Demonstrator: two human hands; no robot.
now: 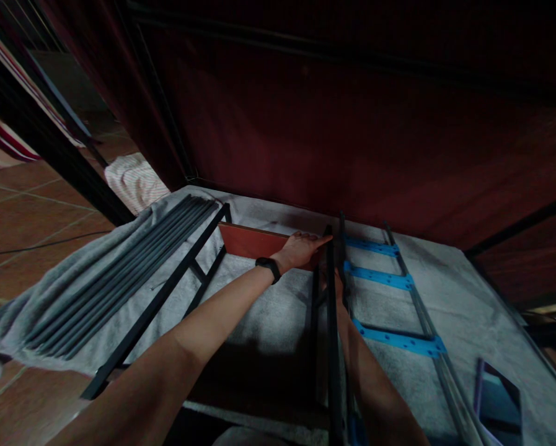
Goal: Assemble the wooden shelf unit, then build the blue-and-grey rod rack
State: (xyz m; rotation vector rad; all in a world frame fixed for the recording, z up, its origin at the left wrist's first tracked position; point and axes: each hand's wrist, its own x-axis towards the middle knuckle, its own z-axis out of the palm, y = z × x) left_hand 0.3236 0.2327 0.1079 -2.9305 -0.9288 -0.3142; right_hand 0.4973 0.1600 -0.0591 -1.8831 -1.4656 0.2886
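Note:
A reddish-brown board (243, 240) stands on edge between two black metal side frames, the left frame (166, 291) and the right frame (332, 334). My left hand (299, 249), with a black band on its wrist, lies over the board's top edge near its right end. The fingers bend over that edge, and the thumb stretches out to the right frame's upper end. Beside the outer face of this frame is my right hand (338, 288), close against it. Its fingers are mostly hidden behind the black bar, so their grip is unclear.
Several grey metal tubes (129, 272) lie side by side on the grey blanket (263, 316) at left. To the right are metal rails joined by blue crosspieces (398, 339), and a phone (498, 399). A dark red panel (328, 142) rises behind.

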